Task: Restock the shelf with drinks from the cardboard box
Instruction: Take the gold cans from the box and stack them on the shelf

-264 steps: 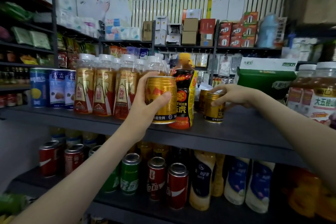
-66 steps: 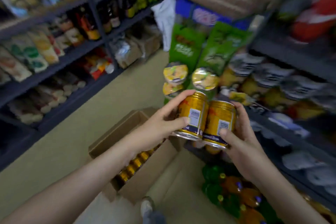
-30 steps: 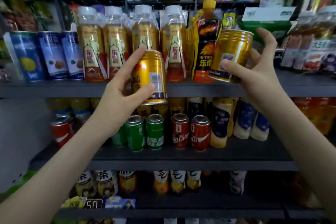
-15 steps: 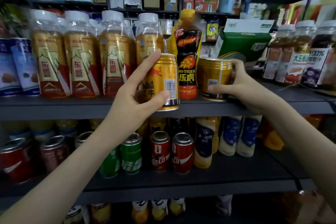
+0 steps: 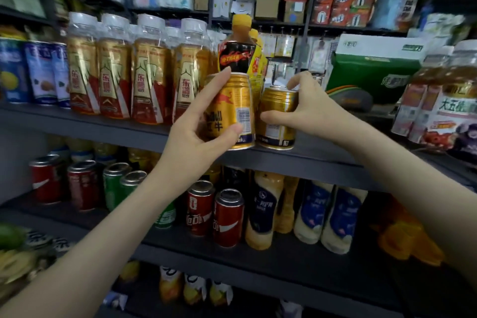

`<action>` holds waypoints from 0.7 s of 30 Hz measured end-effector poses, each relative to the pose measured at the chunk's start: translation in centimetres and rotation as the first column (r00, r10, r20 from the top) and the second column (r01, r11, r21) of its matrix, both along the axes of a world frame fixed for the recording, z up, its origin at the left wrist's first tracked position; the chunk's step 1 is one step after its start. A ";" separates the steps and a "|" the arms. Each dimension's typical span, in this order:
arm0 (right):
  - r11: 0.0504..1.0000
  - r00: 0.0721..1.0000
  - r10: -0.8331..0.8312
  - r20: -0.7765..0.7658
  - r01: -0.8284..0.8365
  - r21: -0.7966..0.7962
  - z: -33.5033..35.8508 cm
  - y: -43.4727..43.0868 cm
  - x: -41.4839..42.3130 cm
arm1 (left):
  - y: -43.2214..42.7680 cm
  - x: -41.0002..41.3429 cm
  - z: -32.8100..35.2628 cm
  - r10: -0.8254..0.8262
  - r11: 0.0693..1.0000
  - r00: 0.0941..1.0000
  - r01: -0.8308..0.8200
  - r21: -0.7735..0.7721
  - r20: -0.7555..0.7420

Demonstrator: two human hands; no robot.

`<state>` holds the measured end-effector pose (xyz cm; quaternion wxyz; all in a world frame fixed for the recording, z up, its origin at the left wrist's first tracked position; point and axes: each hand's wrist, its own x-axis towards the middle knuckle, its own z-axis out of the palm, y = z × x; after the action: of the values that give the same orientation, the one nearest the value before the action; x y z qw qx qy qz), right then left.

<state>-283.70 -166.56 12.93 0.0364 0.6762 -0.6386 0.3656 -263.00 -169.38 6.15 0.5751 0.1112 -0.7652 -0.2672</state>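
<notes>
HI-TIGER on black bottle [image 5: 236, 58]; 东鹏 on gold-labelled bottles [image 5: 109, 82]; 牛 on gold can [image 5: 240, 103].

Left gold can [image 5: 238, 111]: red bull print, Chinese text, white barcode panel facing camera, blue band at base. Upright, slight tilt. Gripped by left hand [image 5: 196, 142], thumb low on the front, fingers up the far side. Base at front edge of shelf [image 5: 103, 129]; resting or just off it, cannot tell.

Right gold can [image 5: 277, 116]: same gold, ribbed shoulder, white label panel low on the side. Upright on shelf near front edge, just beside left gold can on its right. Right hand [image 5: 309, 108] holds its upper half.

Shelf: dark grey, middle tier.
</notes>
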 end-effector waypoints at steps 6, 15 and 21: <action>0.940 0.886 0.222 0.407 -0.304 0.151 1.0 0.6 -1.9 | 0.0 1.2 0.4 0.084 0.996 0.996 -0.085 0.016 0.027; 0.993 0.958 0.100 0.268 -0.112 0.031 0.3 -0.5 -0.4 | -0.9 1.8 1.2 0.077 0.997 0.995 -0.076 -0.034 0.057; 0.973 0.961 0.165 0.223 -0.195 0.122 0.6 0.4 -0.7 | -1.2 1.2 1.9 0.027 0.996 0.998 -0.022 -0.088 0.062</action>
<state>-284.38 -166.18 13.49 -0.1138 0.6896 -0.5992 0.3906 -261.76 -170.59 8.02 0.5582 0.1038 -0.7924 -0.2230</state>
